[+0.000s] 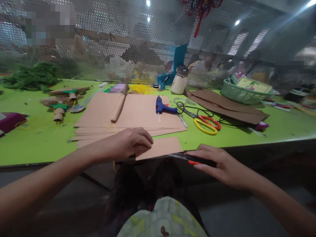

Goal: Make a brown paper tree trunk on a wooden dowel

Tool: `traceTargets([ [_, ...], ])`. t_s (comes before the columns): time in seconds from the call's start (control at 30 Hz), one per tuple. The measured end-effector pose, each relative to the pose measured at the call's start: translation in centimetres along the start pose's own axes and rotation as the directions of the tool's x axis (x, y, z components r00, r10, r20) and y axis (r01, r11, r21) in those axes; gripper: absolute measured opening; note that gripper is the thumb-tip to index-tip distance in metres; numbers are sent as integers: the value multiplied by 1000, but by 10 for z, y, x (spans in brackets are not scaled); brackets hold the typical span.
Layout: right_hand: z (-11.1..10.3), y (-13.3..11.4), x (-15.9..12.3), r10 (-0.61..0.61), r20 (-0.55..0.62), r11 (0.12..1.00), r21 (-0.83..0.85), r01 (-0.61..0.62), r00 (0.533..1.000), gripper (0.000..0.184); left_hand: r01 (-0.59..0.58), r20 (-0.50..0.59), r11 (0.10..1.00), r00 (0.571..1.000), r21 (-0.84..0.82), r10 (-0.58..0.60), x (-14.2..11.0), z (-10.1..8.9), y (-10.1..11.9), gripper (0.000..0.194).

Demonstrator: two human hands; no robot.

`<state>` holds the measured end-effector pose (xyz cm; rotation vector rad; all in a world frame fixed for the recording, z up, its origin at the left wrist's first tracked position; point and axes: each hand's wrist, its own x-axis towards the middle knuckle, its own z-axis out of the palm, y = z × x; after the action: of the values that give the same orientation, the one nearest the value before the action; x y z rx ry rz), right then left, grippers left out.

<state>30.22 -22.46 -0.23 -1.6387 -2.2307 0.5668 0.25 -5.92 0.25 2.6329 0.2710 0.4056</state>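
Note:
My left hand (134,140), fingers bent together, grips the left part of a small piece of brown card (163,147) at the table's front edge. My right hand (212,161) is wrapped around a utility knife (200,159) with a black and orange-red handle. Its metal blade points left and lies along the lower edge of the small card, near the right corner. Behind my left hand is a stack of larger brown card sheets (145,102). A rolled piece of brown card (118,108) with yellow strings lies on that stack.
On the green table (44,141) lie a blue glue gun (164,108), scissors (206,124), dark brown sheets (229,107) and card figures (59,110). Behind stand a white jar (179,81) and a green basket (237,92). Green strands (32,75) sit at the left.

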Motion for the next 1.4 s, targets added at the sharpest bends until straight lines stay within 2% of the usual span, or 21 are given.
traceTargets([
  [0.2, 4, -11, 10, -66, 1, 998, -2, 66, 998, 35, 56, 69, 996, 996, -77, -50, -5, -3, -5, 24],
  [0.43, 9, -16, 15, -134, -44, 991, -5, 134, 990, 34, 62, 50, 991, 997, -115, -57, -3, -2, -1, 23],
  [0.67, 11, -12, -5, -70, -21, 997, 15, 70, 997, 35, 69, 58, 991, 996, -117, -63, -3, -3, 1, 22],
  [0.93, 21, -31, 22, -123, -21, 989, 85, 124, 992, 35, 67, 87, 989, 995, -128, -56, -2, -4, -1, 20],
  [1.17, 19, -34, 10, -97, -7, 987, 124, 97, 995, 32, 55, 72, 988, 996, -143, -45, -3, -3, -2, 20],
  [1.4, 27, -46, 26, -110, 12, 977, 186, 106, 994, 31, 48, 82, 987, 996, -155, -35, -2, -2, -1, 19],
])
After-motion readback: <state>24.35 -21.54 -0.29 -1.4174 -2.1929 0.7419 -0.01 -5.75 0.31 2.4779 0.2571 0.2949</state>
